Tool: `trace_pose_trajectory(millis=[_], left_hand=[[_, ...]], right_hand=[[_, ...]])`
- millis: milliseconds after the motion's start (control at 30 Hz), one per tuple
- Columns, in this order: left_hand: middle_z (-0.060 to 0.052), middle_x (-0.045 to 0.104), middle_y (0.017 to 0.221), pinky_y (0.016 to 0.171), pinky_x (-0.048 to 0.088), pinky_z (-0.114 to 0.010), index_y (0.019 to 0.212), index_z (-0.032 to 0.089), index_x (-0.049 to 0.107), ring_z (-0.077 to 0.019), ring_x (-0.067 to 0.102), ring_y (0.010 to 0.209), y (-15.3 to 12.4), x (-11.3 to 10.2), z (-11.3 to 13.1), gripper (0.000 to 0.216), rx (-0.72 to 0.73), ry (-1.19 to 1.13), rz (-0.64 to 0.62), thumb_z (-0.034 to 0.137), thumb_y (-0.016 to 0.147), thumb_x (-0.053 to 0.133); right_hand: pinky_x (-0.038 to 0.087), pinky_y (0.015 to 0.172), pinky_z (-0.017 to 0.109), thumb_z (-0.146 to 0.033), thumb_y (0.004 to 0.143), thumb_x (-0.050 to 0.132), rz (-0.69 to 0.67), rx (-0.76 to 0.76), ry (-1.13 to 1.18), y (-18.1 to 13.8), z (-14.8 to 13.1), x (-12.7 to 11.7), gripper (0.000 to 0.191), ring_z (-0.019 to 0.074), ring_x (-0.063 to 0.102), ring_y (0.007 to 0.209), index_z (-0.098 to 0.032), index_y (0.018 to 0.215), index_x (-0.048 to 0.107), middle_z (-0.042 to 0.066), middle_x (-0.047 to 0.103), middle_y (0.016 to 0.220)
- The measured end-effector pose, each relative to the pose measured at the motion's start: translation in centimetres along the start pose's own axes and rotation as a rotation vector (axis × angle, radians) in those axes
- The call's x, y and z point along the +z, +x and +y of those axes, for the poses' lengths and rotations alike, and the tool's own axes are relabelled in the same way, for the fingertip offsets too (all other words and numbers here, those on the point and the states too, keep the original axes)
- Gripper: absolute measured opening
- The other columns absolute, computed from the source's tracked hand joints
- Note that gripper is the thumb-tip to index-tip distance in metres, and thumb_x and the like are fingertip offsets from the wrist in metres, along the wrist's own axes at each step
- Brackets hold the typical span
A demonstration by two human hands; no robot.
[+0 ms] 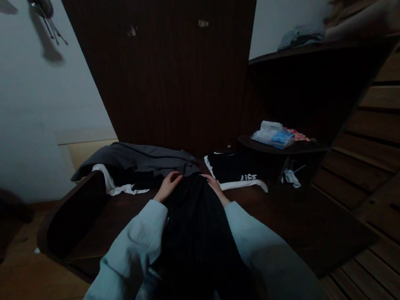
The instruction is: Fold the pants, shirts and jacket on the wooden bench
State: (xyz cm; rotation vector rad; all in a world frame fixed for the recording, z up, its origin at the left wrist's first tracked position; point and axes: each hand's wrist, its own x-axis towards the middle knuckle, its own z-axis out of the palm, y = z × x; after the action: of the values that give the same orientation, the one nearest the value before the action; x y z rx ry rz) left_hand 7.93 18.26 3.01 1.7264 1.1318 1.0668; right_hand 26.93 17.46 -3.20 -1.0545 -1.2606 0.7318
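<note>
A pair of black trousers (199,229) hangs down in front of me, its two legs falling over my lap. At the top left corner of the waistband, my left hand (169,185) is closed on the cloth. My right hand (216,188) grips the opposite corner, so the waistband is stretched between them. Just beyond lies a grey garment (141,155), draped over the bench's left end. Right of my right hand, a folded black garment (229,166) with white lettering rests beside a white strip of cloth (243,184).
The dark wooden bench (97,237) has a curved left arm. On a small shelf at right sit a plastic packet (274,135) and a pink beaded item (299,135). Slatted wood (399,153) stands along the right side. Folded cloth (301,36) lies on the upper shelf.
</note>
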Motion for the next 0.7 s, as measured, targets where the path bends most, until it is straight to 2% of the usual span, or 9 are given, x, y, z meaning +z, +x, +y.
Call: trace_pose_trajectory(millis=[100,233,267,333,433,500,533,600,700], left_hand=[[-0.012,0.059,0.109,0.093,0.036,-0.036,0.097,0.013,0.057,-0.0254,0.051,0.104,-0.2,0.7,-2.0,0.047,-0.070,-0.020,-0.116,0.043,0.062,0.061],[-0.009,0.060,0.106,0.092,0.036,-0.035,0.094,0.013,0.058,-0.0251,0.052,0.101,-0.8,1.4,-2.7,0.047,-0.008,-0.088,-0.286,0.030,0.051,0.068],[-0.008,0.062,0.100,0.089,0.037,-0.034,0.089,0.013,0.059,-0.0239,0.054,0.097,-0.9,1.2,-2.8,0.041,-0.002,-0.112,-0.269,0.027,0.051,0.067],[-0.003,0.063,0.083,0.083,0.040,-0.032,0.077,0.014,0.059,-0.0204,0.056,0.086,-0.8,0.4,-2.9,0.026,-0.018,-0.177,-0.122,0.022,0.052,0.062],[0.004,0.054,0.061,0.067,0.043,-0.027,0.065,0.018,0.051,-0.0147,0.054,0.067,-0.9,-1.9,-3.3,0.010,-0.072,-0.273,0.145,0.020,0.055,0.053],[0.005,0.047,0.054,0.056,0.041,-0.024,0.062,0.019,0.045,-0.0121,0.050,0.056,-1.2,-3.7,-3.5,0.007,-0.091,-0.310,0.211,0.019,0.056,0.048],[0.006,0.045,0.053,0.051,0.039,-0.023,0.060,0.019,0.042,-0.0110,0.048,0.051,-1.4,-4.5,-3.5,0.006,-0.097,-0.331,0.233,0.019,0.056,0.046],[0.006,0.041,0.050,0.045,0.036,-0.021,0.056,0.020,0.036,-0.0087,0.043,0.045,-1.7,-5.9,-3.7,0.010,-0.109,-0.381,0.262,0.018,0.055,0.045],[0.008,0.032,0.043,0.042,0.033,-0.018,0.054,0.020,0.032,-0.0059,0.035,0.038,-1.9,-6.8,-3.9,0.014,-0.134,-0.448,0.291,0.016,0.054,0.046]], right_hand=[[0.046,0.078,0.032,-0.021,0.056,0.055,0.026,0.034,0.002,-0.2,-0.5,0.4,0.018,0.0174,0.059,0.080,-0.020,0.074,0.057,0.001,0.062,0.080],[0.047,0.071,0.029,-0.018,0.057,0.054,-0.033,-0.061,-0.103,-1.3,-2.0,1.3,0.016,0.0142,0.057,0.073,-0.020,0.073,0.054,0.001,0.057,0.084],[0.046,0.071,0.028,-0.017,0.057,0.054,-0.070,-0.105,-0.162,-1.7,-2.4,1.5,0.017,0.0138,0.056,0.073,-0.020,0.074,0.054,0.001,0.056,0.086],[0.045,0.074,0.028,-0.014,0.056,0.054,-0.155,-0.189,-0.282,-2.4,-3.1,1.6,0.022,0.0146,0.056,0.080,-0.020,0.078,0.056,0.002,0.055,0.091],[0.041,0.082,0.029,-0.010,0.055,0.055,-0.294,-0.263,-0.406,-2.9,-3.7,1.2,0.027,0.0163,0.053,0.091,-0.019,0.081,0.058,0.005,0.054,0.099],[0.040,0.084,0.030,-0.007,0.056,0.052,-0.334,-0.277,-0.454,-2.7,-3.9,0.5,0.027,0.0165,0.053,0.091,-0.019,0.079,0.059,0.004,0.055,0.097],[0.040,0.084,0.030,-0.006,0.056,0.050,-0.317,-0.280,-0.465,-2.6,-4.0,0.1,0.028,0.0163,0.053,0.090,-0.019,0.078,0.060,0.004,0.056,0.094],[0.040,0.083,0.030,-0.003,0.056,0.044,-0.201,-0.298,-0.459,-2.2,-4.5,-0.8,0.029,0.0160,0.054,0.086,-0.020,0.075,0.059,0.003,0.058,0.088],[0.039,0.081,0.031,-0.001,0.054,0.034,0.098,-0.339,-0.448,-2.0,-5.4,-1.9,0.028,0.0168,0.052,0.085,-0.020,0.060,0.053,0.003,0.057,0.082]])
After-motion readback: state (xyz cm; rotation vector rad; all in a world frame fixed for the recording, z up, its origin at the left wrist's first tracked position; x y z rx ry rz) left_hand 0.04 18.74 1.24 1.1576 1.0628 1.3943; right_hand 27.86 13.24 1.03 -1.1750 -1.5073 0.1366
